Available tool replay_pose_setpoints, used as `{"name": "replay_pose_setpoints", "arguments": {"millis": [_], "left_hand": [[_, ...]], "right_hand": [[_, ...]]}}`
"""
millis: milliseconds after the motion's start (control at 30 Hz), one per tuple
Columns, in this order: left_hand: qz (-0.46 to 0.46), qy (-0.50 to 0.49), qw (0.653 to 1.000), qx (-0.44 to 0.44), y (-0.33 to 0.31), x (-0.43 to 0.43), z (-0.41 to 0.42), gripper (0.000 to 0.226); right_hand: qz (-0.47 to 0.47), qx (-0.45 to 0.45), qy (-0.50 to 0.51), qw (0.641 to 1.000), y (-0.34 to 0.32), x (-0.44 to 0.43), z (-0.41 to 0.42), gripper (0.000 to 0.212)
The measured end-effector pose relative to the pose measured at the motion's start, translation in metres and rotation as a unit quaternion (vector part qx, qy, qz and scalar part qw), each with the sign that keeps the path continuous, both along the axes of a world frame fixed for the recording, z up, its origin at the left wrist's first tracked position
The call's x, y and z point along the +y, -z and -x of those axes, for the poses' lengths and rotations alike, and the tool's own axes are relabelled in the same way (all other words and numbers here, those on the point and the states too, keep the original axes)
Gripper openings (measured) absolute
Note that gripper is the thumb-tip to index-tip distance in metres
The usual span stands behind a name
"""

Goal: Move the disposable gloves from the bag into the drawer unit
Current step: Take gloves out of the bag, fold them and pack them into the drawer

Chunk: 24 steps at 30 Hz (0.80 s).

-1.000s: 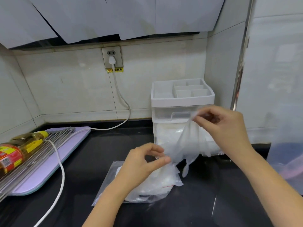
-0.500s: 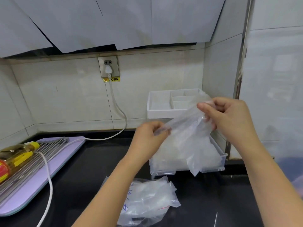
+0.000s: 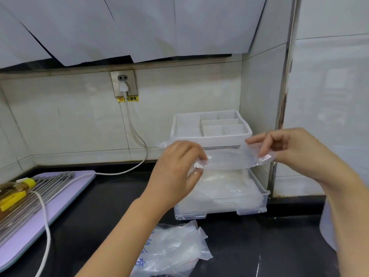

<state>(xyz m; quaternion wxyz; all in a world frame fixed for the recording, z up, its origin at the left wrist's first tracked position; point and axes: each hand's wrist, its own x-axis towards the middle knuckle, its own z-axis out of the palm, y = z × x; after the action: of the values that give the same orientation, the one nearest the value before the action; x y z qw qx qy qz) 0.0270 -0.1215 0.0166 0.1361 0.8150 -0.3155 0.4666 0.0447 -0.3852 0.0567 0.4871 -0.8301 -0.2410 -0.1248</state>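
The black surface (image 3: 111, 212) runs from a tiled back wall to a side wall on the right. Along its left edge lies one lilac board (image 3: 65, 200) carrying one metal rack (image 3: 30, 196).

In the back right corner stands the one white drawer unit (image 3: 209, 136). Its top tray is divided into six compartments. Its one clear drawer (image 3: 219, 211) is pulled out toward the front edge and holds a heap of clear gloves too blurred together to count.

Near the front edge, just ahead of the drawer, lies one crumpled clear bag (image 3: 171, 250) with blue print. The left forearm crosses over its left side.

Two hands are raised in front of the unit and hide its middle. The left hand (image 3: 175, 170) has its fingers (image 3: 196, 154) curled round one end of a glove (image 3: 225, 158), and the right hand (image 3: 295, 152) pinches the other end between thumb and fingers (image 3: 265, 144). The glove is stretched flat between them, above the open drawer and not touching it. I cannot tell if it is one layer or several.

One oil bottle (image 3: 14, 191) with a yellow cap lies on the rack at the left edge. One white cable (image 3: 137, 136) drops from the one wall socket (image 3: 123, 82) and trails across the board and rack.
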Motion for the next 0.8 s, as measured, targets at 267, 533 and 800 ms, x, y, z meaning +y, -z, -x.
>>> {"name": "replay_pose_setpoints", "arguments": {"millis": [267,533,800], "left_hand": [[-0.144,-0.148,0.903,0.377,0.013,-0.010,-0.013,0.024],[-0.133,-0.118,0.870,0.459,0.006,-0.027,-0.023,0.029],[-0.126,-0.154,0.831,0.519,0.009,-0.025,-0.022,0.036]], "right_hand": [[0.297,0.064,0.039,0.952,0.031,0.018,-0.028,0.044],[0.209,-0.001,0.158,0.965,0.028,0.052,-0.017,0.039],[0.364,0.176,0.051,0.913,0.069,0.087,-0.032,0.038]]}}
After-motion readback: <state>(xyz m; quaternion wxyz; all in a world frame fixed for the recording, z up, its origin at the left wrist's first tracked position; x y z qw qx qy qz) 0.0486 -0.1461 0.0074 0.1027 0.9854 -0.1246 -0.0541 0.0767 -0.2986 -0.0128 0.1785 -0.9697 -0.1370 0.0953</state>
